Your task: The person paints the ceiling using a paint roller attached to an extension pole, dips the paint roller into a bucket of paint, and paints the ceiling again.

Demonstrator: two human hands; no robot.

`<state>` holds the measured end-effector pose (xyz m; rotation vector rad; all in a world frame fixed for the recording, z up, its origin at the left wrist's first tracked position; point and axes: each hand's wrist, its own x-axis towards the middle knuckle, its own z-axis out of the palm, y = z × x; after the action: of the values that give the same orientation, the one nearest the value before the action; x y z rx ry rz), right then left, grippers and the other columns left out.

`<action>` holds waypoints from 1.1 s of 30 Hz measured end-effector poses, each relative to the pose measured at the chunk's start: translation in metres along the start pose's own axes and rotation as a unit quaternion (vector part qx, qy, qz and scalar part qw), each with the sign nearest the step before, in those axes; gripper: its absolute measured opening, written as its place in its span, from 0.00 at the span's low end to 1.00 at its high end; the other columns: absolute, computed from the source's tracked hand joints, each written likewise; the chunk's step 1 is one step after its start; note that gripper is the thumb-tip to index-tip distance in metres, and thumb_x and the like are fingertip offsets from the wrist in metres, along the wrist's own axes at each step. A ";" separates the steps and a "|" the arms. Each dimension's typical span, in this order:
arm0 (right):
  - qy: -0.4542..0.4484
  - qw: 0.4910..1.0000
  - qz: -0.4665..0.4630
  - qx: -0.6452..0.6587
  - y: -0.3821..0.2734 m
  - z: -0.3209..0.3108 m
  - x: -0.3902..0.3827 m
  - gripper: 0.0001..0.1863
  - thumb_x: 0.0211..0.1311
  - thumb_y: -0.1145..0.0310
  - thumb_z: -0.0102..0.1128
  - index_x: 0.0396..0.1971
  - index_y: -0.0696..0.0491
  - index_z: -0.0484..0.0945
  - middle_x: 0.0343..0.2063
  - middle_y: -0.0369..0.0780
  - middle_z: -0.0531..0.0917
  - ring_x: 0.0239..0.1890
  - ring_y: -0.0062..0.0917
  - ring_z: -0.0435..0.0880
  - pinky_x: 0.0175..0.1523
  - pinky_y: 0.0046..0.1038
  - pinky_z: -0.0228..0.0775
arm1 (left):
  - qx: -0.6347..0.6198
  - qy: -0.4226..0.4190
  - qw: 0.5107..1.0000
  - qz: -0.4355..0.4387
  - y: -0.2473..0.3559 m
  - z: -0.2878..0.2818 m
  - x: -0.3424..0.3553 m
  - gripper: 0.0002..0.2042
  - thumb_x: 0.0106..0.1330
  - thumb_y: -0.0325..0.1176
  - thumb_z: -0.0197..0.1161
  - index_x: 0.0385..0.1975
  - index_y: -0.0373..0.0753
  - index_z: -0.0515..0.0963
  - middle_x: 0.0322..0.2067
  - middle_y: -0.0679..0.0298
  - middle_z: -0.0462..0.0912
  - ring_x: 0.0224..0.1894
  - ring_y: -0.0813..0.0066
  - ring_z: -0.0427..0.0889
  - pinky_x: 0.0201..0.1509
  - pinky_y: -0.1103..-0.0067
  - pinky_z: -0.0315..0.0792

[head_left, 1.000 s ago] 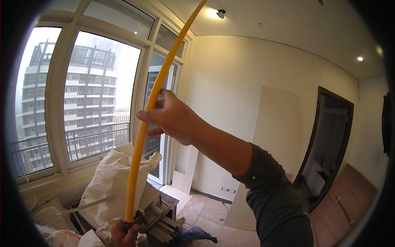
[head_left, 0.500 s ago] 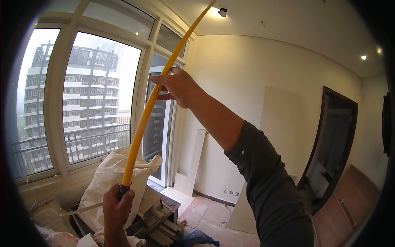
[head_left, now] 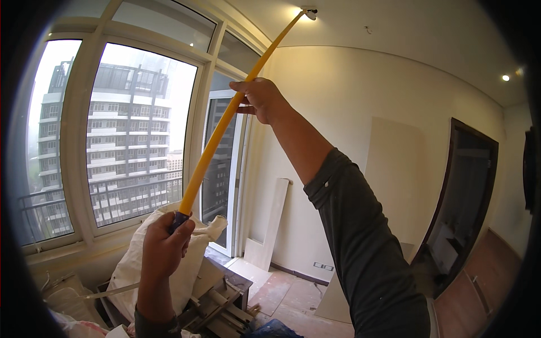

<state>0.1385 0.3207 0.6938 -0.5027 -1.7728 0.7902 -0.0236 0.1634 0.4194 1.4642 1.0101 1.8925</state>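
A long yellow pole (head_left: 214, 145) slants up and to the right across the view, with a dark blue collar (head_left: 180, 221) low on it. My left hand (head_left: 164, 243) is closed round the pole at this collar. Higher up, my right hand (head_left: 260, 101) pinches the shaft between thumb and fingers, its arm stretched out. The pole's far tip reaches the ceiling beside a lit spotlight (head_left: 310, 14); I cannot tell whether it touches the lamp.
To the left are tall windows (head_left: 141, 135). Below them slumps a white sack (head_left: 135, 259) beside stacked wooden pieces (head_left: 220, 298). A pale board (head_left: 270, 225) leans on the far wall. On the right is a dark-framed doorway (head_left: 459, 191), and reddish boards (head_left: 490, 270) lie near it.
Both hands have moved up and slightly right with the pole. Its tip has come from the left of the spotlight to right beside it.
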 end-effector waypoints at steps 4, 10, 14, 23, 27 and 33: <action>0.011 1.000 0.003 -0.014 0.006 0.004 -0.002 0.21 0.64 0.66 0.69 0.50 0.61 0.72 0.42 0.43 0.79 0.46 0.31 0.82 0.53 0.36 0.84 | -0.017 0.006 1.000 0.006 -0.014 -0.001 -0.002 0.10 0.70 0.33 0.64 0.42 0.32 0.79 0.18 0.74 0.73 0.16 0.89 0.68 0.19 0.86 0.62; -0.065 0.998 -0.009 -0.006 0.013 0.029 -0.036 0.32 0.62 0.66 0.71 0.58 0.62 0.63 0.48 0.47 0.76 0.52 0.36 0.82 0.55 0.40 0.84 | -0.016 0.032 0.999 -0.003 -0.049 -0.030 -0.040 0.09 0.68 0.33 0.66 0.37 0.33 0.78 0.17 0.73 0.72 0.16 0.88 0.69 0.19 0.86 0.63; -0.100 0.994 -0.017 -0.042 0.002 0.054 -0.076 0.39 0.62 0.65 0.72 0.63 0.66 0.56 0.53 0.51 0.72 0.54 0.39 0.81 0.55 0.38 0.85 | -0.026 0.053 0.998 -0.012 -0.063 -0.052 -0.075 0.12 0.66 0.33 0.66 0.42 0.32 0.78 0.18 0.73 0.73 0.17 0.88 0.69 0.20 0.85 0.63; -0.147 0.986 -0.053 -0.050 -0.017 0.098 -0.146 0.49 0.59 0.68 0.73 0.67 0.69 0.45 0.49 0.55 0.72 0.46 0.39 0.85 0.44 0.27 0.87 | -0.009 0.078 0.997 -0.010 -0.075 -0.096 -0.149 0.14 0.65 0.28 0.62 0.49 0.29 0.77 0.17 0.71 0.72 0.15 0.86 0.67 0.19 0.85 0.63; -0.170 0.983 -0.032 -0.057 -0.033 0.101 -0.170 0.48 0.61 0.66 0.72 0.69 0.67 0.47 0.55 0.56 0.69 0.51 0.40 0.84 0.48 0.30 0.86 | -0.023 0.092 0.995 -0.038 -0.061 -0.101 -0.178 0.15 0.65 0.27 0.61 0.49 0.28 0.76 0.17 0.71 0.71 0.14 0.86 0.66 0.18 0.85 0.62; -0.159 0.986 -0.039 -0.041 -0.041 0.090 -0.153 0.42 0.63 0.65 0.70 0.66 0.67 0.53 0.53 0.55 0.73 0.50 0.39 0.84 0.48 0.31 0.86 | -0.001 0.068 0.998 -0.019 -0.034 -0.091 -0.165 0.15 0.65 0.28 0.61 0.50 0.27 0.76 0.17 0.70 0.72 0.13 0.86 0.66 0.18 0.85 0.61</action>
<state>0.1059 0.1659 0.6041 -0.3733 -2.1151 0.7772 -0.0682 0.0321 0.2867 1.3211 1.0900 1.9864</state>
